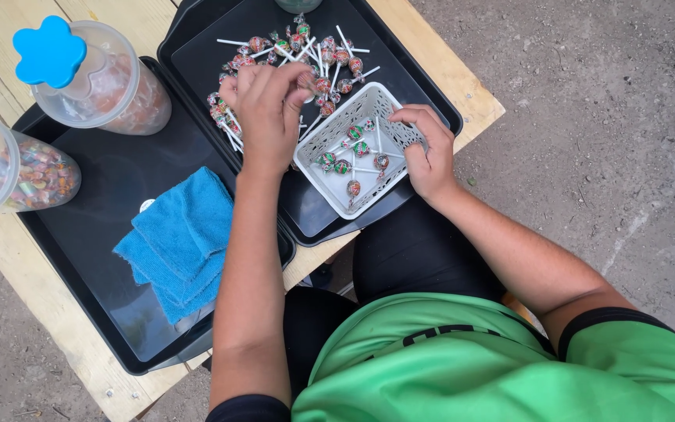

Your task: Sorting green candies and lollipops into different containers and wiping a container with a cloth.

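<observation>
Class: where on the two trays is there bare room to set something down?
Bare: left tray between the jars and blue cloth; right tray's near-left corner. Crowded: lollipops, left hand, basket held by right hand.

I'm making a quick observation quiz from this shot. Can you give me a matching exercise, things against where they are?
Things:
1. white basket
2. blue cloth
3. loose lollipops
4. blue flower-shaped lid

Places:
A. on a clear plastic jar
B. under the left hand, on the far tray
C. held at its rim by the right hand
D. on the near tray

Pairs: 1-C, 2-D, 3-B, 4-A
</observation>
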